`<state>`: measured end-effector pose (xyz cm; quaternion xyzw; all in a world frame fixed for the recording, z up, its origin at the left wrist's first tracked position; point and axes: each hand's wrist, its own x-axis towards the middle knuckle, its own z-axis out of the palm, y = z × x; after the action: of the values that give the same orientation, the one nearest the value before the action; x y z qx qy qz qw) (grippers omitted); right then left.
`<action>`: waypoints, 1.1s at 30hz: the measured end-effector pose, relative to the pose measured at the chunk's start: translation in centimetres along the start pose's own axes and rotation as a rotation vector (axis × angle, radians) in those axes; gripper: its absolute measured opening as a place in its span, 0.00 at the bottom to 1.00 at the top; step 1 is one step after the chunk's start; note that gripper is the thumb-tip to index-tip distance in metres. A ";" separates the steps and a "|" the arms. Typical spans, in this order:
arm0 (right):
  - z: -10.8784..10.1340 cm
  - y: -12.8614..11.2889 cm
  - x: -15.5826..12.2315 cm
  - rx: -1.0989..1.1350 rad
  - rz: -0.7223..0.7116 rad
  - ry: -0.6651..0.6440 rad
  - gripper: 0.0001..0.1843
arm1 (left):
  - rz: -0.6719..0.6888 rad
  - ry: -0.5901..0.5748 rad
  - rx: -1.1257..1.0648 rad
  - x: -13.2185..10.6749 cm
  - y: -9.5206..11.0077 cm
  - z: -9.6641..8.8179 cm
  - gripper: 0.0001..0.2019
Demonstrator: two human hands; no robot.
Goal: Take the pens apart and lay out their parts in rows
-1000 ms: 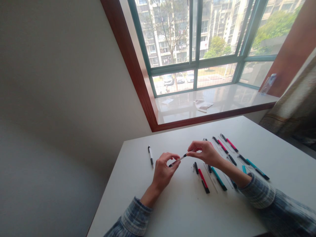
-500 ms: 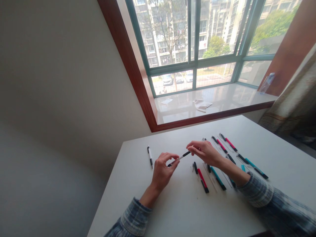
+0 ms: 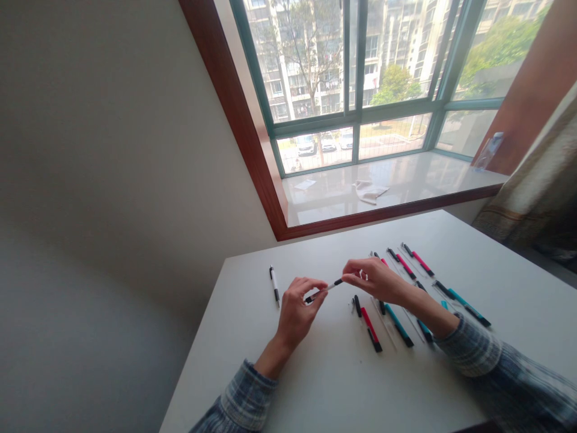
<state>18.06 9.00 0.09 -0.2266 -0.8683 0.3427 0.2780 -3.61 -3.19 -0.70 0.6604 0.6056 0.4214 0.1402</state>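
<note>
A white pen with black ends [image 3: 337, 282] is held in the air over the table, slanting up to the right. My left hand [image 3: 297, 307] pinches its white barrel between thumb and fingers, the black end showing inside the curl of the hand. At the other end, my right hand [image 3: 372, 279] has thumb and fingertips closed on the black grip; the tip is hidden by the fingers. Under and around the right forearm lie pen parts: a red barrel [image 3: 370, 328] with a black end, a teal barrel [image 3: 399, 325], pink barrels [image 3: 422, 263] and thin clear refills [image 3: 383, 323].
An assembled white and black pen [image 3: 274, 285] lies alone left of my hands on the white table [image 3: 315, 385]. Another teal and black barrel [image 3: 466, 305] rests further right. Behind the table, the windowsill [image 3: 406, 180] holds a crumpled cloth [image 3: 369, 191] and a clear bottle [image 3: 488, 151].
My right hand has shifted very slightly to the right, its fingers still on the black grip. The left hand stays nearly in place on the pen.
</note>
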 end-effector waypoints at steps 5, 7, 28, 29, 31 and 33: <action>-0.1 0.0 0.0 0.024 -0.044 0.005 0.15 | -0.009 -0.004 -0.015 -0.1 -0.3 0.1 0.08; -0.2 -0.3 0.0 -0.031 -0.035 -0.018 0.21 | 0.000 -0.016 -0.009 -0.1 -0.2 0.1 0.08; 0.0 -0.2 -0.1 -0.002 -0.081 -0.002 0.11 | 0.009 -0.034 -0.019 -0.1 -0.3 0.0 0.13; 0.1 -0.2 0.0 -0.025 -0.077 -0.002 0.12 | 0.017 -0.036 -0.017 -0.1 -0.4 0.0 0.13; 0.2 -0.3 0.0 -0.091 -0.053 -0.005 0.15 | 0.032 -0.048 -0.012 -0.1 -0.4 0.0 0.11; 0.4 -0.4 0.0 -0.156 -0.021 -0.018 0.21 | 0.043 -0.062 -0.005 0.0 -0.3 0.0 0.11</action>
<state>17.69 8.55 0.16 -0.2355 -0.8971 0.2731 0.2553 -3.77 -3.14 -0.95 0.6855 0.5857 0.4051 0.1515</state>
